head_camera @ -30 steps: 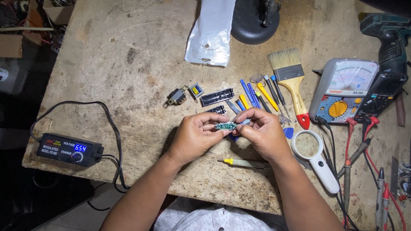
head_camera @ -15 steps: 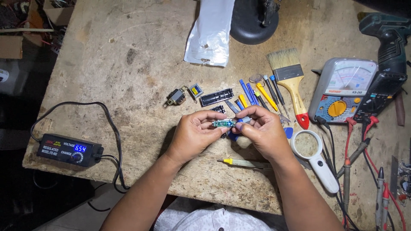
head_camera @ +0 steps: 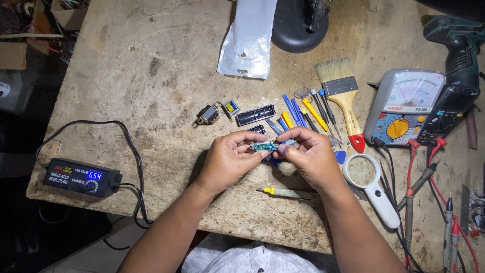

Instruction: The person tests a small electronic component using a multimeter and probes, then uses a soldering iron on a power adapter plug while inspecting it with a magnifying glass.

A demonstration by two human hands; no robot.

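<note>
Both our left hand [head_camera: 230, 159] and right hand [head_camera: 310, 156] pinch a small green circuit board [head_camera: 264, 146] by its ends above the worn wooden bench [head_camera: 151, 76]; we judge we're inspecting it, and turning it needs a gentle fingertip grip.

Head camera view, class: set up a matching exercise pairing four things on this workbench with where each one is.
Things:
1. small green circuit board
2. paintbrush
3. magnifying glass
4. power supply box

Places:
A. near the table's left front edge, with a lit blue display
B. held between the left hand and right hand
C. just right of the right hand
D. beside the analog multimeter, bristles pointing away

Pairs: 1-B, 2-D, 3-C, 4-A
</note>
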